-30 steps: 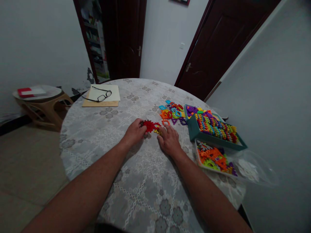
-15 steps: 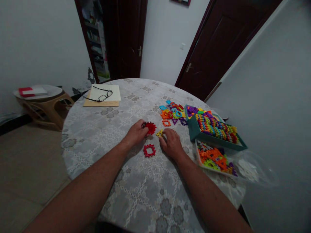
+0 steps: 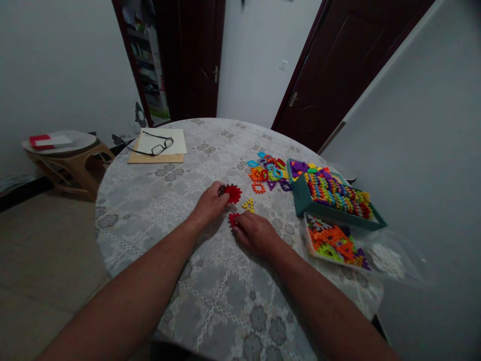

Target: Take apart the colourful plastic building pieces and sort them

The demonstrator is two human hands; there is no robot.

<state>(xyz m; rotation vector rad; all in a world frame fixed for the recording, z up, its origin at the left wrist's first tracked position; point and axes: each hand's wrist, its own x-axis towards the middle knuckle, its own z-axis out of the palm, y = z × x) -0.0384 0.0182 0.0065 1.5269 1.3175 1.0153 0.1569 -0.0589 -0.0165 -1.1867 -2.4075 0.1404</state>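
The person's left hand (image 3: 211, 203) grips a red toothed piece (image 3: 235, 194) at its fingertip end. The right hand (image 3: 259, 233) pinches a second red piece (image 3: 232, 218), partly covering it. A yellow triangle (image 3: 248, 205) lies just beyond the right hand, and a colourful pile (image 3: 259, 175) farther past it.

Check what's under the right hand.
Under the right hand: a red toothed piece, only its left part showing. The hand covers the rest, so its full outline can't be seen. A yellow triangular piece lies just beyond.
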